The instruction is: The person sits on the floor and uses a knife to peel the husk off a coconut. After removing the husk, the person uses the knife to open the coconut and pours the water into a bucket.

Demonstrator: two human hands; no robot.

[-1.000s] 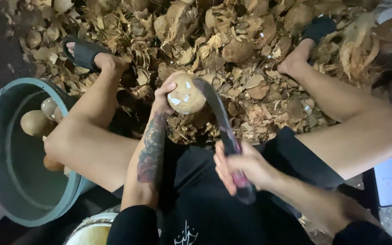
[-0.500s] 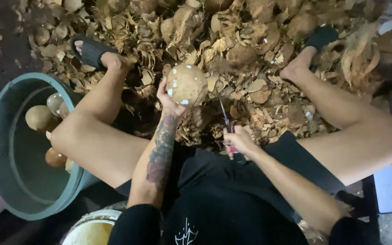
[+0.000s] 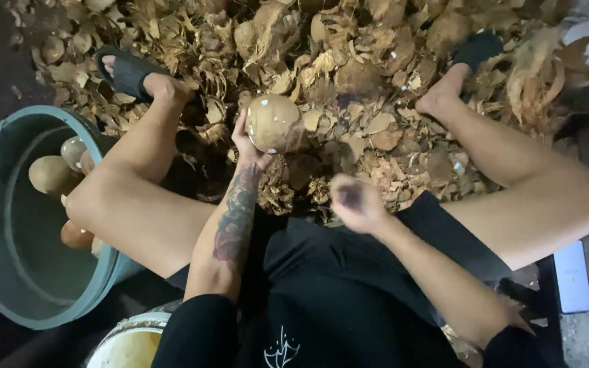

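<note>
Coconut [image 3: 273,123] cupped by your left hand [image 3: 250,146] fingers | right hand [image 3: 354,201] blurred, its fingers' state and contents unclear.

Smooth pale peeled coconut [image 3: 273,123], rough fibrous husk scraps [image 3: 376,82], matt plastic tub [image 3: 8,272]

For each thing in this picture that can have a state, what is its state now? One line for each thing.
Left hand: closed around the coconut, holding it up from below.
Coconut: peeled, pale with brown patches, held above the husk pile.
Right hand: closed as a fist, blurred; what it holds cannot be told.
Grey tub: upright, open, holding several peeled coconuts.
Husk pile: loose, spread on the ground between the feet.
Sandals: worn on both feet.
</note>
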